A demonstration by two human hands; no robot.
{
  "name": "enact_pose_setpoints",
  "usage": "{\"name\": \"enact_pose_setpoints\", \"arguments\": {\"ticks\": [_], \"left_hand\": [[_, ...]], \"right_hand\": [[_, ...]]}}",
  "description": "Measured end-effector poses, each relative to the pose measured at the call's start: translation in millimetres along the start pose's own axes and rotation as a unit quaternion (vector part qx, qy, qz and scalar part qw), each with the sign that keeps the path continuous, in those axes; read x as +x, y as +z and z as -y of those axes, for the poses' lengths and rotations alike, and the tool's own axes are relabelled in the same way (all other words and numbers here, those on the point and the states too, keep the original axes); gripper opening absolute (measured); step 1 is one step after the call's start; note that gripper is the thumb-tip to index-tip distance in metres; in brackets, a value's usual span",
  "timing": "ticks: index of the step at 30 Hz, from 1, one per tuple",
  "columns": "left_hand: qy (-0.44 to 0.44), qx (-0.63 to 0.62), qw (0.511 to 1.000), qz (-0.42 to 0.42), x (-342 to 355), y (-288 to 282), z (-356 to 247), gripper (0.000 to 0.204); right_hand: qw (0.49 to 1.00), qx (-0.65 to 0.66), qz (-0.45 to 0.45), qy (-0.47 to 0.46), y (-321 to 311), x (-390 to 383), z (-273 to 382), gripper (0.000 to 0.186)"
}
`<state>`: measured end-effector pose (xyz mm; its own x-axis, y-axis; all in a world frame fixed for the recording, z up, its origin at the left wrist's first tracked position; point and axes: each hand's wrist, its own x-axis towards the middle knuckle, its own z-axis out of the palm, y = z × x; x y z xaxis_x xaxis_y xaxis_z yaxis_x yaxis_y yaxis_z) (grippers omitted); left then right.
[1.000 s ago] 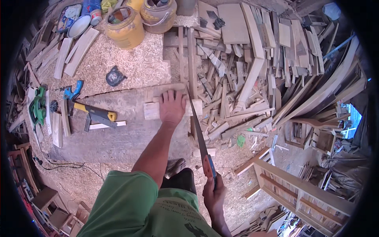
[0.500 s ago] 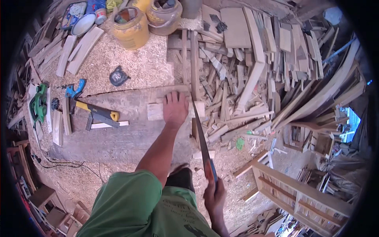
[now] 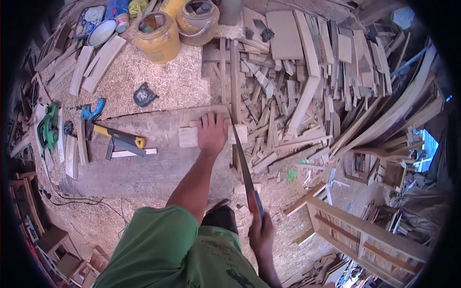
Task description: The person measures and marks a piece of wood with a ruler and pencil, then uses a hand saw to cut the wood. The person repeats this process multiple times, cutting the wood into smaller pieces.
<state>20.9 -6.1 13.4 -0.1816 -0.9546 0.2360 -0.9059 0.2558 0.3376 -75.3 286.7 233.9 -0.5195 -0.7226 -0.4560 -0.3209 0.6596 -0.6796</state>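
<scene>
My left hand (image 3: pixel 212 136) presses down on a short pale wooden block (image 3: pixel 188 137), its fingers bent over the block's far side and holding it against the worn board (image 3: pixel 158 175). My right hand (image 3: pixel 261 235) is closed round the blue-edged handle of a handsaw (image 3: pixel 244 165). The long blade points away from me, its far part crossing the block just right of my left hand. How deep the teeth sit in the wood is too small to tell. A second saw with a yellow and black handle (image 3: pixel 139 142) lies to the left.
A black tape measure (image 3: pixel 144 94) lies beyond the board; a blue-handled tool (image 3: pixel 92 110) and a green power planer (image 3: pixel 49 127) lie left. Yellow buckets (image 3: pixel 158 42) stand at the back. Wood offcuts (image 3: pixel 273 120) pile up right of the saw, with a wooden frame (image 3: pixel 365 235) at lower right.
The saw and my right hand have barely moved, shifting slightly. My left hand stays on the block. The whole view has tilted a little.
</scene>
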Motion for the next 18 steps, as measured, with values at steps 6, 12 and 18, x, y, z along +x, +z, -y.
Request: {"name": "enact_pose_setpoints", "arguments": {"ticks": [6,12,18], "left_hand": [[0.027,-0.013,0.999,-0.013,2.9,2.4,-13.8,0.027],[0.007,0.001,0.999,-0.042,-0.7,8.8,1.5,0.026],[0.02,0.002,0.999,-0.039,2.3,2.0,-4.9,0.027]], "right_hand": [[0.963,-0.045,-0.102,-0.245,74.2,142.2,-3.6,0.024],[0.988,-0.009,-0.025,-0.151,48.8,109.7,14.2,0.039],[0.997,-0.014,-0.018,-0.072,16.4,20.8,-17.7,0.037]]}}
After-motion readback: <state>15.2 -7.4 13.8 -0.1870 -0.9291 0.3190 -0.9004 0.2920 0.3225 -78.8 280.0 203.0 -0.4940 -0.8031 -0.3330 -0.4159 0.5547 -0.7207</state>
